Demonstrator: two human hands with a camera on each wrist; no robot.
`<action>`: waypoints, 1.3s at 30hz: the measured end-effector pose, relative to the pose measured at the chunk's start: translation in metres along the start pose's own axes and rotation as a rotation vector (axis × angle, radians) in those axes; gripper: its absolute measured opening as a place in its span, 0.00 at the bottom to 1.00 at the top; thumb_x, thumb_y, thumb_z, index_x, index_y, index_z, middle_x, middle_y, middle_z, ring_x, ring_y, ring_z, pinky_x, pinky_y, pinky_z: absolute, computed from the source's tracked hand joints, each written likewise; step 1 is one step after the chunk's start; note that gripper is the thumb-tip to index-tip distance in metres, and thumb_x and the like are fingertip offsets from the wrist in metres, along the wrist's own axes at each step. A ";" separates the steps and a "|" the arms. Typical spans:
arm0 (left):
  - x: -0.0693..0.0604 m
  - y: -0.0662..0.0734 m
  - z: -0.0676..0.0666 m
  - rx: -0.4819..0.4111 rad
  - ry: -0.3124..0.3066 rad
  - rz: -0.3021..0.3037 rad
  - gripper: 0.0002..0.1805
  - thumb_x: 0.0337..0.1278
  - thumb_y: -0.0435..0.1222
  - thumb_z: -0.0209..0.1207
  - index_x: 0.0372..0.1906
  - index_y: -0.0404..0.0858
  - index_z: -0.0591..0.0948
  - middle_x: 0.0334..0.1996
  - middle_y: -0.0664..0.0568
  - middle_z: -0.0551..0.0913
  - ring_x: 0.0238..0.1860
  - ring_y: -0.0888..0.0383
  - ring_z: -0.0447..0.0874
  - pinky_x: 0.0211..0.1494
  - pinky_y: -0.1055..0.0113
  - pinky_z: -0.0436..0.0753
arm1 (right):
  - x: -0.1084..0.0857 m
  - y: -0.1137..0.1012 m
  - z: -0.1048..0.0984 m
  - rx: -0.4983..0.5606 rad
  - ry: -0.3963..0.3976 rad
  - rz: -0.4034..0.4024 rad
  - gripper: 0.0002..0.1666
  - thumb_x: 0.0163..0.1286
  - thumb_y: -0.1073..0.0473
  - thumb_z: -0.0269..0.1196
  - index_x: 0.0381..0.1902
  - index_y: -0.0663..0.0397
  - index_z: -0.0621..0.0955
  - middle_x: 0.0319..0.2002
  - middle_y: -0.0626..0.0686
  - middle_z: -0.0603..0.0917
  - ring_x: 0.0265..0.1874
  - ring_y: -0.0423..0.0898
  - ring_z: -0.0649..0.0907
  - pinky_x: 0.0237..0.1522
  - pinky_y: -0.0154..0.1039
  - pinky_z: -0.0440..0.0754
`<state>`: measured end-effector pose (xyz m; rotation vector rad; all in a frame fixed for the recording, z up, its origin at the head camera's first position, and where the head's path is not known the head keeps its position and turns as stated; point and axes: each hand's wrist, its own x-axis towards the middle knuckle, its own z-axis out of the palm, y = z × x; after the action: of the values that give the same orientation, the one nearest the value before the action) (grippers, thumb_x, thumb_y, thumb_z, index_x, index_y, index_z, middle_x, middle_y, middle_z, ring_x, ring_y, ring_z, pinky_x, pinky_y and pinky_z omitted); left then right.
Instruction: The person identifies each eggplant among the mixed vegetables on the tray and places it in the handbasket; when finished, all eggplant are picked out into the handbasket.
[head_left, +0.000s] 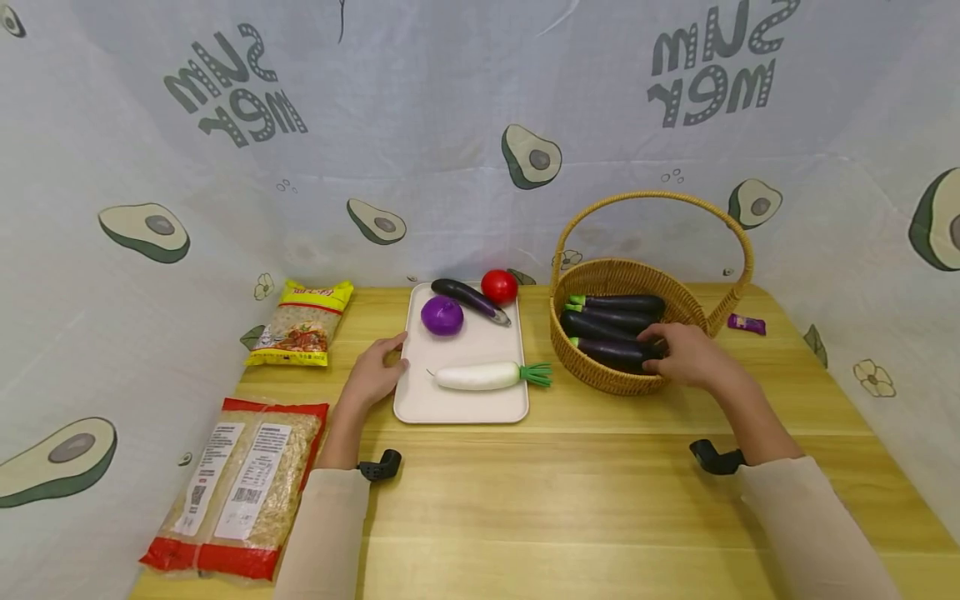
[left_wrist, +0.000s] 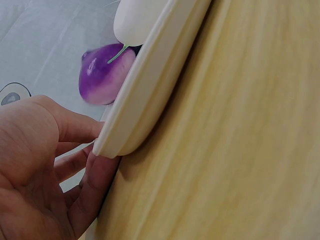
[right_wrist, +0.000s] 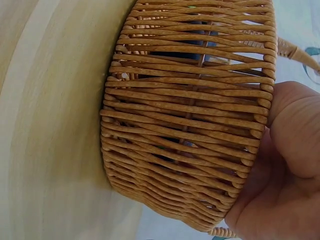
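My left hand pinches the left rim of a white tray, thumb over the edge and fingers below, as the left wrist view shows. On the tray lie a purple onion, an eggplant, a red tomato and a white radish whose green top overhangs the right rim. Inside a wicker basket, my right hand grips the right end of the front eggplant. Other eggplants lie behind it. In the right wrist view, the basket wall hides the fingertips.
A yellow snack-like bag stands at the back left, with a red-edged bag of grain nearer the front. The basket's tall handle arches above it. A small purple packet lies right of the basket. A printed cloth hangs behind the table.
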<state>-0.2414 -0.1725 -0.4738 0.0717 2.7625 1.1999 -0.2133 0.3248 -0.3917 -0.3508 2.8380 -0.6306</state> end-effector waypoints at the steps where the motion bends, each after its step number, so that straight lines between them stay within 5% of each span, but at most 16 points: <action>1: 0.000 0.000 0.000 0.001 0.000 -0.001 0.32 0.73 0.40 0.56 0.79 0.46 0.66 0.74 0.41 0.70 0.78 0.40 0.62 0.82 0.43 0.58 | 0.000 0.000 0.000 0.003 -0.001 0.002 0.27 0.68 0.60 0.69 0.60 0.69 0.79 0.52 0.72 0.84 0.50 0.68 0.85 0.49 0.62 0.86; 20: -0.001 0.001 -0.001 0.004 0.000 -0.007 0.34 0.72 0.41 0.57 0.79 0.46 0.66 0.75 0.41 0.70 0.78 0.39 0.62 0.82 0.42 0.59 | -0.005 -0.004 0.008 0.081 0.146 -0.004 0.38 0.72 0.44 0.67 0.69 0.64 0.74 0.62 0.72 0.79 0.58 0.70 0.81 0.58 0.67 0.80; 28: -0.002 0.002 -0.001 0.004 0.003 0.002 0.34 0.71 0.41 0.58 0.79 0.45 0.66 0.74 0.40 0.70 0.78 0.39 0.63 0.82 0.42 0.59 | -0.002 -0.029 0.012 0.182 0.231 -0.029 0.39 0.73 0.42 0.65 0.71 0.60 0.72 0.64 0.68 0.78 0.61 0.66 0.79 0.61 0.65 0.80; 39: -0.002 0.003 -0.001 -0.007 0.006 0.014 0.33 0.71 0.39 0.58 0.79 0.45 0.66 0.73 0.40 0.72 0.77 0.39 0.64 0.82 0.43 0.59 | 0.022 -0.080 0.033 0.365 0.300 -0.160 0.36 0.71 0.49 0.69 0.71 0.58 0.73 0.66 0.64 0.78 0.62 0.63 0.81 0.64 0.58 0.80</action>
<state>-0.2397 -0.1719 -0.4708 0.0873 2.7678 1.2153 -0.2115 0.2360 -0.3893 -0.4522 2.8978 -1.3107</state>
